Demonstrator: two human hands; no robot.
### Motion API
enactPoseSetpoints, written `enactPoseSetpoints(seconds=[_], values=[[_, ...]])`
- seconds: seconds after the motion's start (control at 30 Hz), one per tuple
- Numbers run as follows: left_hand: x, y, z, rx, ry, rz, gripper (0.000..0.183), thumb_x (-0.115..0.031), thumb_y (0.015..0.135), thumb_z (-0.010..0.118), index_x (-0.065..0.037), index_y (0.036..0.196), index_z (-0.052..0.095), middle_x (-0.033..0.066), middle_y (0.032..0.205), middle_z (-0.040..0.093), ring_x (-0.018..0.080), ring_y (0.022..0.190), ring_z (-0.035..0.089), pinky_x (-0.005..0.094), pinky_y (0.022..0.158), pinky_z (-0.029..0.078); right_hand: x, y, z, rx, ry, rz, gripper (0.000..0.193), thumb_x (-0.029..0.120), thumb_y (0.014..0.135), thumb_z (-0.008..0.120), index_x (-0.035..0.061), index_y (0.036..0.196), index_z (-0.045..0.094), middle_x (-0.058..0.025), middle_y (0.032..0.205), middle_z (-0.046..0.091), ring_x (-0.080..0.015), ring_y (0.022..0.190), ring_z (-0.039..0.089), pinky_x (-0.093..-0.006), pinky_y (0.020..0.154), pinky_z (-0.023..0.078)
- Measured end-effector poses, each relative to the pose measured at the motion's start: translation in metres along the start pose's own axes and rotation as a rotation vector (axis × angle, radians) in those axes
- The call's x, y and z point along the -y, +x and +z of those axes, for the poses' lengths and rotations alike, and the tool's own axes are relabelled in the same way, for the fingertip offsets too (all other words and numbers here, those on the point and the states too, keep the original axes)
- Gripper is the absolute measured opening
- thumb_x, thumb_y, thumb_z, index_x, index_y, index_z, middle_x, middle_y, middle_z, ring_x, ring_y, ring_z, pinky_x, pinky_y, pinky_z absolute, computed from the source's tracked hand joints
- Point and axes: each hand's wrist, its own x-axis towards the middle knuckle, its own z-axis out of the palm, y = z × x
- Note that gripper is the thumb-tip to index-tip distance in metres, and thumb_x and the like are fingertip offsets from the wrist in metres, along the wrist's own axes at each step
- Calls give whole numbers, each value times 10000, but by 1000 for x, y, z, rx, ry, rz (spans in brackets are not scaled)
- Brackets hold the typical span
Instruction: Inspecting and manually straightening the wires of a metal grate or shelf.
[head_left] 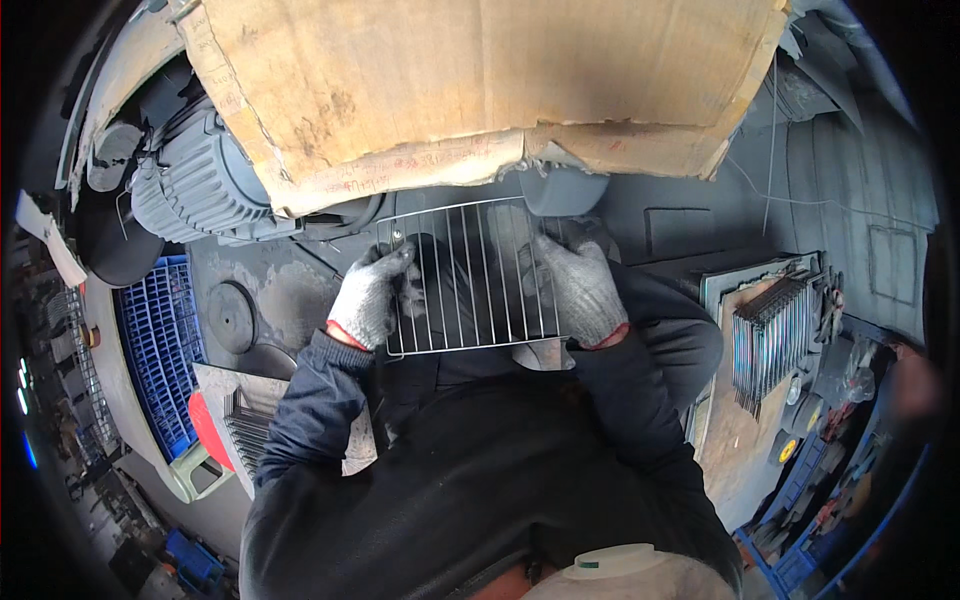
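A rectangular wire rack (470, 275) of thin parallel metal rods hangs between my two gloved hands, over my lap. My left hand (368, 292), in a pale knitted work glove with a red cuff, is closed on the rack's left edge. Gripping the right edge is my right hand (580, 288), gloved the same way. The fingers of both hands curl partly behind the rods. Just beyond the rack's far edge sits a rounded grey machine part (562, 190), under the torn lower edge of a large cardboard sheet (490, 80).
A finned grey motor (200, 175) stands at far left, above a blue plastic crate (160, 350). Wire racks (250, 430) lie on a board beside my left arm. More racks (770, 340) are stacked on a board to my right. A thin wire (770, 150) hangs at upper right.
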Motion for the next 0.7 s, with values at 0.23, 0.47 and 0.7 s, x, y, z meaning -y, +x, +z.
enactPoseSetpoints(seconds=[0.23, 0.47, 0.7], values=[[57, 37, 111, 159, 90, 130, 272, -170, 1050, 741, -48, 1245, 597, 63, 953, 680, 179, 700, 700, 350, 591, 598, 25, -60, -83, -445, 60, -80, 337, 95, 1056, 666, -37, 1361, 724, -87, 1130, 775, -149, 901, 717, -299, 794, 564], [27, -40, -5, -248, 81, 245, 184, -125, 1012, 662, -28, 1166, 628, 91, 908, 699, 191, 656, 691, 337, 555, 583, -25, -18, 25, 34, -57, -41, 136, 125, 1032, 743, 1, 1080, 772, -42, 874, 742, -127, 677, 667, -286, 603, 515], [55, -119, -49, -363, 469, 774, 233, 7, 947, 697, -6, 1177, 660, 37, 1070, 746, 117, 917, 699, 299, 830, 575, -44, -69, 71, 344, 44, -272, 191, 84, 1103, 668, 5, 1274, 641, -59, 1051, 739, -134, 918, 715, -288, 809, 586]])
